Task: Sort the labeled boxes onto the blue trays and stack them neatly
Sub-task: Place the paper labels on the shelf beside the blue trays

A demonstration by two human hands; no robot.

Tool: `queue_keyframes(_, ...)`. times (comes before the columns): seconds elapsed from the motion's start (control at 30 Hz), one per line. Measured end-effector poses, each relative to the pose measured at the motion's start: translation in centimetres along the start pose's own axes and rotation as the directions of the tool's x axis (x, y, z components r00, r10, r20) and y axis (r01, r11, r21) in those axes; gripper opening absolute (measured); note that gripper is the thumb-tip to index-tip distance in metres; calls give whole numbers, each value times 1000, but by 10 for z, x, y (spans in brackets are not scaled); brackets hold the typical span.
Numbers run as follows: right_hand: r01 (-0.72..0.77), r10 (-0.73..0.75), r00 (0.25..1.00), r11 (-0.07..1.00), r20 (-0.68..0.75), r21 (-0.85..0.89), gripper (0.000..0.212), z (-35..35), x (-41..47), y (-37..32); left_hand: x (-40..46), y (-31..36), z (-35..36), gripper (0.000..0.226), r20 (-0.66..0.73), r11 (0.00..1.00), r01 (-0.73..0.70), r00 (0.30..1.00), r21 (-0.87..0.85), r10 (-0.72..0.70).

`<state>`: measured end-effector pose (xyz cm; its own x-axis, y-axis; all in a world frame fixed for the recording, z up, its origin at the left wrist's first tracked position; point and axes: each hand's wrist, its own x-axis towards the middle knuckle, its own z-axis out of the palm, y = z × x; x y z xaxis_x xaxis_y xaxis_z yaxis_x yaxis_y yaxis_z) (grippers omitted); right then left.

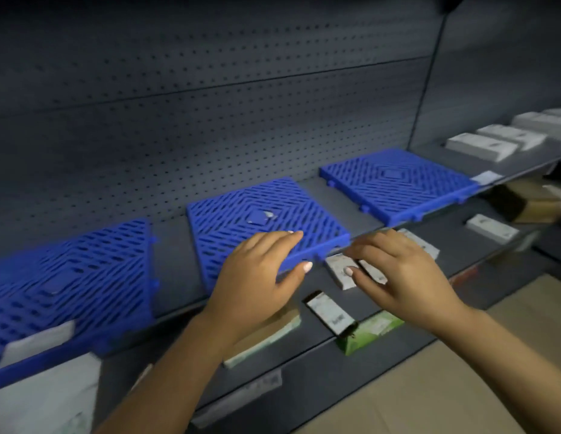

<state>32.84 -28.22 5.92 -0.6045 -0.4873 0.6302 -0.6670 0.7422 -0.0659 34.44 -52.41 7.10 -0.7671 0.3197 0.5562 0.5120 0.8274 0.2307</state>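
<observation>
The head view shows us three blue slotted plastic trays lying flat in a row on the upper grey metal shelf (pixel 307 186), and none carries a box yet. The middle blue tray (pixel 260 227) sits at the front edge of this shelf, a little turned, and our left hand (pixel 257 277) holds its front right corner: the fingers lie flat on top and the thumb goes under the edge. We think this hold is there to square the tray with the shelf edge. The left blue tray (pixel 69 286) hangs partly over the front edge, and the right blue tray (pixel 398 186) lies near the right end of the section.

Our right hand (pixel 401 277) hovers just beside that corner, fingers loosely spread and holding nothing, above a small white labeled box (pixel 338 270) on the lower shelf. It seems ready to take this box.

More boxes lie on the lower shelf: a black-and-white box (pixel 329 313), a green box (pixel 370 332) at the front edge, a pale box (pixel 263 336) under our left wrist. White boxes (pixel 482 147) stand in a row on the next shelf section at the right.
</observation>
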Motion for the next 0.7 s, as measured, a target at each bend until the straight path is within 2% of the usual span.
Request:
queue_keyframes(0.17, -71, 76, 996, 991, 47, -110, 24, -46, -45, 73, 50, 70, 57, 48, 41, 998, -17, 999, -61, 19)
queue_keyframes(0.27, -147, 155, 987, 979, 43, -143, 24, -70, -70, 111, 76, 106, 89, 54, 130, 987, 17, 992, -159, 4)
queue_keyframes(0.33, -184, 195, 980, 967, 48, -174, 28, -83, -83, 133, 90, 125, 113, 59, 197, 981, -15, 979, -192, 54)
queue_keyframes(0.47, -285, 300, 952, 938, 51, -195, 36, -98, -106, 176, 122, 153, 157, 60, 284, 970, -69, 949, -233, 135)
queue_keyframes(0.7, -364, 389, 920, 898, 56, -247, 33, -99, -120, 266, 197, 182, 235, 59, 315, 947, -116, 925, -298, 213)
